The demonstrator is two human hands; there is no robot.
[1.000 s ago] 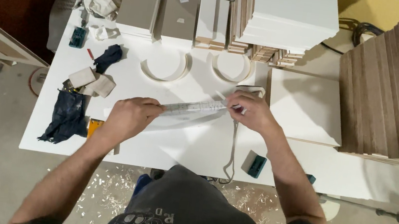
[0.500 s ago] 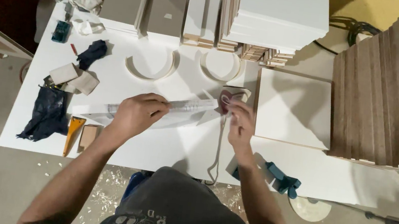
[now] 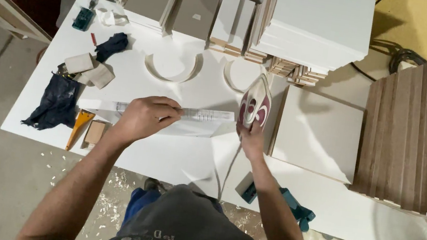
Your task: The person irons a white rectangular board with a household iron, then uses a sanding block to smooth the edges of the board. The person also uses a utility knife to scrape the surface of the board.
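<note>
A long narrow white strip (image 3: 200,116) lies across the white table (image 3: 175,159), on a sheet of clear film. My left hand (image 3: 145,117) presses down on the strip's middle, fingers curled over its far edge. My right hand (image 3: 251,140) grips the near end of a white and maroon clothes iron (image 3: 255,104), which stands tipped up at the strip's right end. The iron's grey cord (image 3: 224,172) trails toward me over the table's front edge.
Two curved white pieces (image 3: 171,70) lie behind the strip. Stacked boards (image 3: 314,23) line the back, a white panel (image 3: 317,132) lies to the right, and brown-edged boards (image 3: 416,125) are beyond it. A dark cloth (image 3: 56,106), an orange scraper (image 3: 79,125) and a teal tool (image 3: 285,200) lie nearby.
The iron has tipped up at the strip's right end, and my right hand has slid back to its near end. My left hand stays on the strip.
</note>
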